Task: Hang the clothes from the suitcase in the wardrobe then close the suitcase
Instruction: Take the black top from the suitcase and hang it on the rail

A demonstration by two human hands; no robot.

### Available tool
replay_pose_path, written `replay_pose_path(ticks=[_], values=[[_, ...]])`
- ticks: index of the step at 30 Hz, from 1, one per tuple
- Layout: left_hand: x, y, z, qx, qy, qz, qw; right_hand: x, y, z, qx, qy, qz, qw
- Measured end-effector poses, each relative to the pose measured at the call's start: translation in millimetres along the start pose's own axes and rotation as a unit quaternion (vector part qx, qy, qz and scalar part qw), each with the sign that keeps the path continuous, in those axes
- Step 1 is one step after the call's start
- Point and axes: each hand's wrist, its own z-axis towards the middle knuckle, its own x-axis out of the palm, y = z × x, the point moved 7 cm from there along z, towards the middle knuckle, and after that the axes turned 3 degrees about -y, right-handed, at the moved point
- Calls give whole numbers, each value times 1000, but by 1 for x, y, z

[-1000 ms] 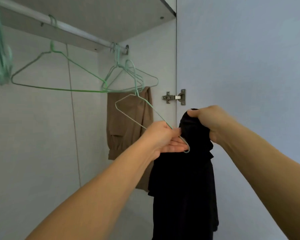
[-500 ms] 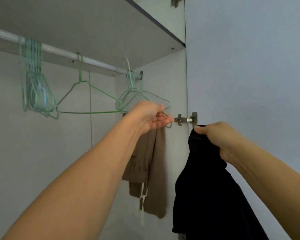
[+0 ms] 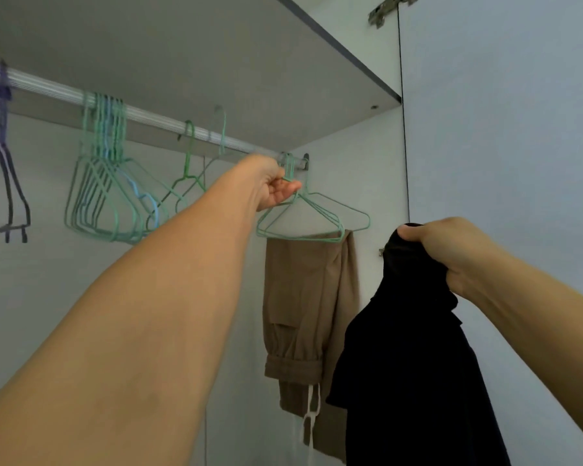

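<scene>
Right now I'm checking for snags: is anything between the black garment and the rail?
No solid obstacle shows. The black garment, held by the right hand, hangs beside the tan trousers; green wire hangers at the left hand crowd the metal rail end.

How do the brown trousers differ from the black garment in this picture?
The brown trousers hang folded over a green wire hanger on the wardrobe rail; the black garment is on no hanger and is bunched in the right hand. The trousers show cuffs and a white drawstring; the black garment shows no detail. The left hand is at the trousers' hanger hook, not at the black garment. Both hang downward inside the wardrobe.
</scene>
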Motion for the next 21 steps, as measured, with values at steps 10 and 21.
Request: replay_pose_path(ticks=[10, 21], values=[[-22, 30, 13, -13, -54, 87, 995, 48, 1, 1, 1, 13, 28, 1000], [46, 15, -59, 482, -204, 370, 768, 41, -2, 1, 2, -24, -9, 1000]])
